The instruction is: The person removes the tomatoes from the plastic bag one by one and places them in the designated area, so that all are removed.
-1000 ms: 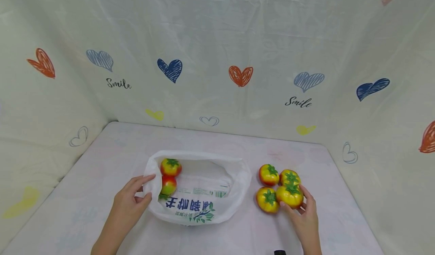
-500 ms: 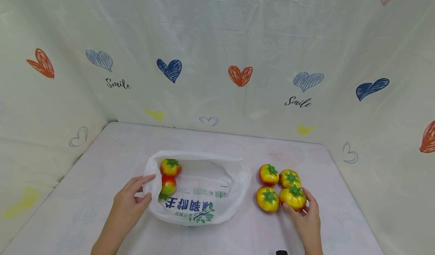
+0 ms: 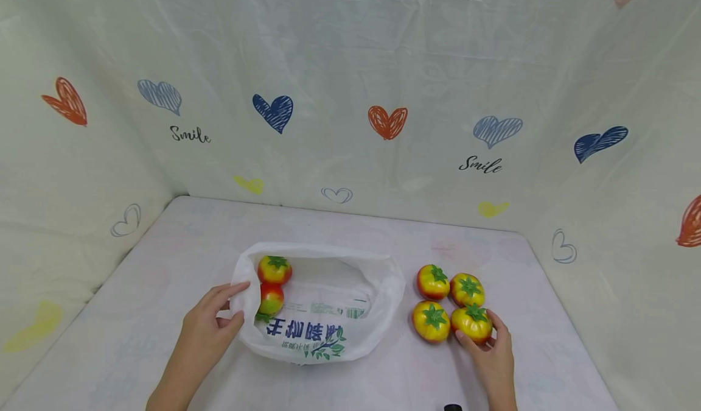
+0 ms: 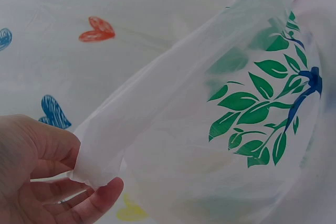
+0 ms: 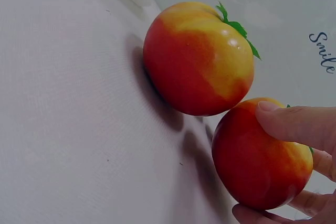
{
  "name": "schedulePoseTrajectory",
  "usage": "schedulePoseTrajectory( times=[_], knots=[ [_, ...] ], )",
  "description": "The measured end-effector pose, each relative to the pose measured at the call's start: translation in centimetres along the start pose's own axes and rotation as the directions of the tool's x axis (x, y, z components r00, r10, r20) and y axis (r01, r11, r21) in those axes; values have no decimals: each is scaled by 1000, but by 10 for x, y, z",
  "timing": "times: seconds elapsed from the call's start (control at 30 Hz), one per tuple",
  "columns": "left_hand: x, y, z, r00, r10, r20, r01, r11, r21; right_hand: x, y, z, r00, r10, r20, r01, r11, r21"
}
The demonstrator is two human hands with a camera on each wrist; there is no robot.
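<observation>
My left hand [image 3: 205,319] pinches the left rim of a white plastic bag [image 3: 323,249], between thumb and fingers in the left wrist view. The bag's mouth gapes wide, showing printed lettering and leaves. Two red-and-yellow tomatoes lie inside on the left, one upper [image 3: 275,271] and one lower [image 3: 271,299]. Right of the bag, my right hand [image 3: 495,356] grips a tomato [image 3: 471,329] with a green leafy top. Three more are grouped beside it: a near one [image 3: 431,324], a far left one [image 3: 432,284] and a far right one [image 3: 465,292].
A pale cloth-covered table [image 3: 208,222] lies under everything. White curtains [image 3: 334,64] printed with hearts and "Smile" surround it at the back and sides. A small black object [image 3: 453,407] shows at the bottom edge.
My right hand has brought its tomato slightly nearer to me and to the right, off the far right tomato it overlapped before. The left hand and bag stay as they were.
</observation>
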State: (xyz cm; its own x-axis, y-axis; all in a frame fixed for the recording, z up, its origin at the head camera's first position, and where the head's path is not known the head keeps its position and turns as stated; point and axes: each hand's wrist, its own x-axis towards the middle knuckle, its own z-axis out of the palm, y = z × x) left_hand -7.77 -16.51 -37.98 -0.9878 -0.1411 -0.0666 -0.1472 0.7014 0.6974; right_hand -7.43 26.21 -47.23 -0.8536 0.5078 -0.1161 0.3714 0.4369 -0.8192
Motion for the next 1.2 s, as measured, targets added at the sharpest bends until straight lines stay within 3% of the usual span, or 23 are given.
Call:
schedulePoseTrajectory(
  times=[0.4,0.83,1.2],
  knots=[
    [0,1,0,1000,3,1,-3,1000,-7,4,8,5,1000,15,-27,-15,1000,0],
    [0,1,-1,1000,20,-8,-20,1000,-12,6,12,6,1000,5,-3,-5,1000,23],
    [2,0,-1,1000,31,-1,-31,999,-9,7,10,6,999,42,21,-43,997,67]
  ],
)
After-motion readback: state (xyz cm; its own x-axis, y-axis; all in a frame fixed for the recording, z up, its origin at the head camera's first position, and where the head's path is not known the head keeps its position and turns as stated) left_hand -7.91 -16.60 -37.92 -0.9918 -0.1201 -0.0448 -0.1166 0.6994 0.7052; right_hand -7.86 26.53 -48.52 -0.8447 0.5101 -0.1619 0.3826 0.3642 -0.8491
